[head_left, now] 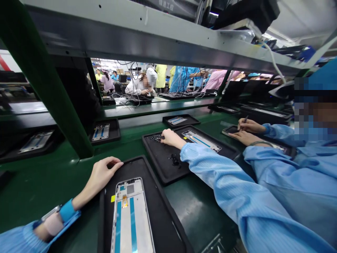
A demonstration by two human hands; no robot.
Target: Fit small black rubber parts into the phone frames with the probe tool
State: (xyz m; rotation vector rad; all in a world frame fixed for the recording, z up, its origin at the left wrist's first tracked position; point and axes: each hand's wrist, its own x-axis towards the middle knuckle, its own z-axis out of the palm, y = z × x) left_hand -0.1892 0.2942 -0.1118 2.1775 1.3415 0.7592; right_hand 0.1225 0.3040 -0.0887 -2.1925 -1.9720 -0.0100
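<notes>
A black tray (pixel 163 214) lies in front of me with a silver phone frame (pixel 138 214) in it. The frame bears blue strips, a small gold flex piece and a yellow tab at its left edge. At the tray's far left corner, my left hand (pixel 104 172) is closed, thumb and forefinger meeting on the rim. My right hand (pixel 171 137) reaches over a second black tray (pixel 163 165), its fingertips pinched by small dark parts (pixel 154 138); whatever they hold is hidden. Nearer on that tray is a pile of black pieces (pixel 174 160), with another phone frame (pixel 201 140) to the right.
More trays with phone frames stand on the green bench, including a left one (pixel 119 131) and a far one (pixel 196 120). A green post (pixel 52 88) slants down at left beneath an overhead shelf (pixel 131 38). At right, a co-worker's hands (pixel 247 131) work over a tray.
</notes>
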